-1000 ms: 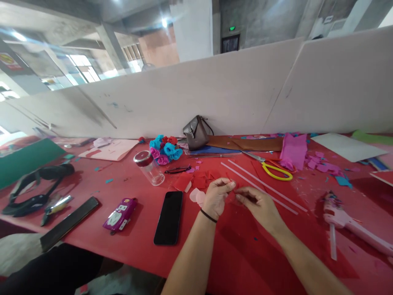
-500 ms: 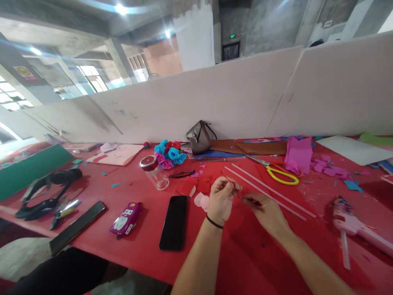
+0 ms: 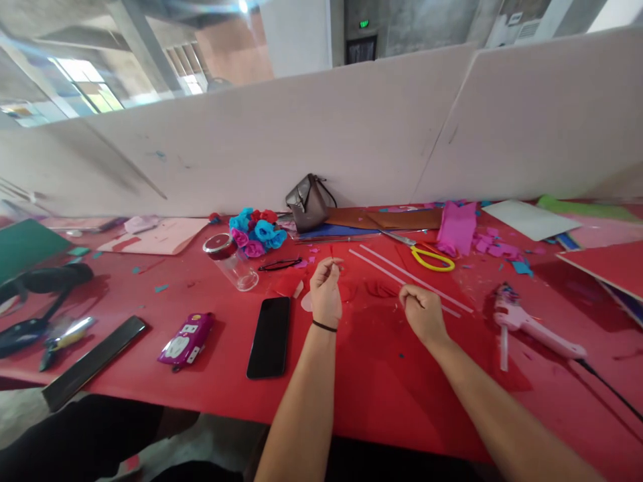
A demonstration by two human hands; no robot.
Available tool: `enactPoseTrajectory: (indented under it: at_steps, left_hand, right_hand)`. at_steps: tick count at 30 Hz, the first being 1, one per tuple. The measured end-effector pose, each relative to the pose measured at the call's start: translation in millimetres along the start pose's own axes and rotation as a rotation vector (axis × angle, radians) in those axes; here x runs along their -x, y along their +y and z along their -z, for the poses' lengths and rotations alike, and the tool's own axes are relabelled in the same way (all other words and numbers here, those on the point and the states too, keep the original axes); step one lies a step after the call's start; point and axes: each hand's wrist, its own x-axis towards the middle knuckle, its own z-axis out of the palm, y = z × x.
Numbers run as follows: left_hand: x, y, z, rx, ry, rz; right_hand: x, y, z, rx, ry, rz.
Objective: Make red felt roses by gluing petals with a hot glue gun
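In the head view, the left hand (image 3: 326,294) pinches thumb to fingertips with almost no gap, a thin red strip of paper (image 3: 331,250) poking up from them, to the right of and beyond the flat black glass-faced phone (image 3: 268,338). The right hand (image 3: 422,313), farther right of the phone, is curled nearly into a fist; whether anything is inside it I cannot tell. A crumpled piece of thin red paper (image 3: 380,289) lies just beside it, on the phone's right. Half a second ago the two hands were close together, fingertips nearly meeting; now they stand well apart, and the right fingers are folded tighter. Pale pink paper discs (image 3: 306,303), just right of the phone's far end, are now more covered by the left hand. Beyond the phone leans a clear cylindrical jar with a dark red lid (image 3: 234,264), near a bunch of ruffled blue, pink and red paper flowers (image 3: 257,232). Two slim, straight, translucent pink rods (image 3: 409,280) lie beyond the phone to its right, with yellow-handled metal scissors (image 3: 433,260) past them. Far to the phone's right is a smooth pink plastic glue gun (image 3: 535,331) with a milky stick.
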Motion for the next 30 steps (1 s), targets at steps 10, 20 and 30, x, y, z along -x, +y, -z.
enactPoseTrajectory:
  at_steps: [10,20,30]
  left_hand:
    - [7.2,24.0,37.0,0.079,0.053,0.07]
    - [12.9,23.5,37.7,-0.027,-0.017,0.093]
    - [4.3,5.4,41.8,-0.472,0.026,0.124]
  right_hand:
    - [-12.3,-19.6,-17.6,0.283,-0.141,0.066]
    - [-8.9,-31.4,-87.4,0.558,-0.148,-0.058]
    - [-15.8,-24.6,-60.6,0.102,0.012,0.022]
